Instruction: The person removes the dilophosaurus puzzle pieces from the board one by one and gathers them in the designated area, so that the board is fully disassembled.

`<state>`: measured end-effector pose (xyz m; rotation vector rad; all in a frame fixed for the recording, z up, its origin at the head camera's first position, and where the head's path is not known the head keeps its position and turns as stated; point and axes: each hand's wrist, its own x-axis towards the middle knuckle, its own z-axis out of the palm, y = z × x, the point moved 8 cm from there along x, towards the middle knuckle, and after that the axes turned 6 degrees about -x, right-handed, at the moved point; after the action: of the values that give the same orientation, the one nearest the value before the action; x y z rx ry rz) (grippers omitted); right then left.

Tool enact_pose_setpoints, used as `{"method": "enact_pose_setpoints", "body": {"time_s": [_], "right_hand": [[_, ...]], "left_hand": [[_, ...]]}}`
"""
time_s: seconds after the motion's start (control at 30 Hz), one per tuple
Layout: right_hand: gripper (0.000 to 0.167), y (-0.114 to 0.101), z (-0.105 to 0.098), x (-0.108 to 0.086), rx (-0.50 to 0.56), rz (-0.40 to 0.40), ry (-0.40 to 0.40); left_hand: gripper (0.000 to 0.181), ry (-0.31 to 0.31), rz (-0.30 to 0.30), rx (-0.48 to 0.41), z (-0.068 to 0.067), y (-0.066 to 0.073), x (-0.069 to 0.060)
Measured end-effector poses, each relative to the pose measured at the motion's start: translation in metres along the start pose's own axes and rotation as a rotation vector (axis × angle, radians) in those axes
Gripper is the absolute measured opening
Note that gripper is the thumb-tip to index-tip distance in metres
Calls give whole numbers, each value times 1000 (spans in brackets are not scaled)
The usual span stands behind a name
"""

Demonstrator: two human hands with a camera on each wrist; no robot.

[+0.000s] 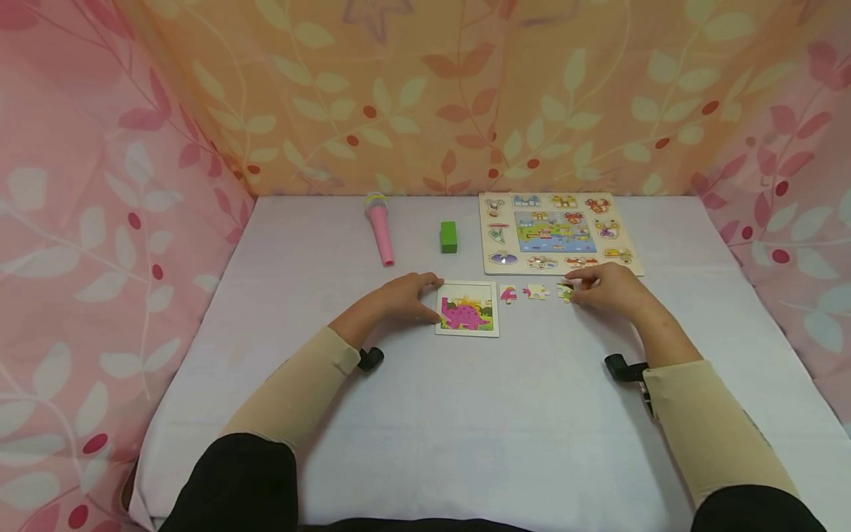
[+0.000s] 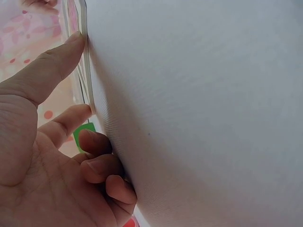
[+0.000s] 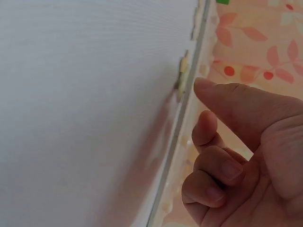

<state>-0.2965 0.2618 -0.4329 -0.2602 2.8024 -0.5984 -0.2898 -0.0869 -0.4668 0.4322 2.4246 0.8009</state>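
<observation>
A dinosaur jigsaw puzzle (image 1: 467,314) in a white frame lies flat on the table. My left hand (image 1: 405,297) touches its left side, the thumb (image 2: 71,49) and index finger spread along the frame's edge. In the left wrist view the other fingers are bent. Three loose puzzle pieces lie in a row: a pink one (image 1: 508,294), a pink and yellow one (image 1: 535,292), and a green and yellow one (image 1: 564,291). My right hand (image 1: 608,287) is at the green and yellow piece; in the right wrist view the thumb (image 3: 227,97) appears just short of a piece.
Behind the pieces lies a wooden peg puzzle board (image 1: 495,222) with animal and vehicle shapes. A green block (image 1: 448,238) and a pink toy microphone (image 1: 381,230) stand farther back on the white-covered table (image 1: 492,428). Patterned curtains (image 1: 412,96) enclose the back and sides.
</observation>
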Motion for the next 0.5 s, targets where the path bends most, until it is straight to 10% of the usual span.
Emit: {"method": "enact_pose_setpoints", "body": {"time_s": [0.5], "right_hand": [[41,-42,-34,-15,19,-90,156]], "left_hand": [[80,5,-2,-7,1,0,-1]]}}
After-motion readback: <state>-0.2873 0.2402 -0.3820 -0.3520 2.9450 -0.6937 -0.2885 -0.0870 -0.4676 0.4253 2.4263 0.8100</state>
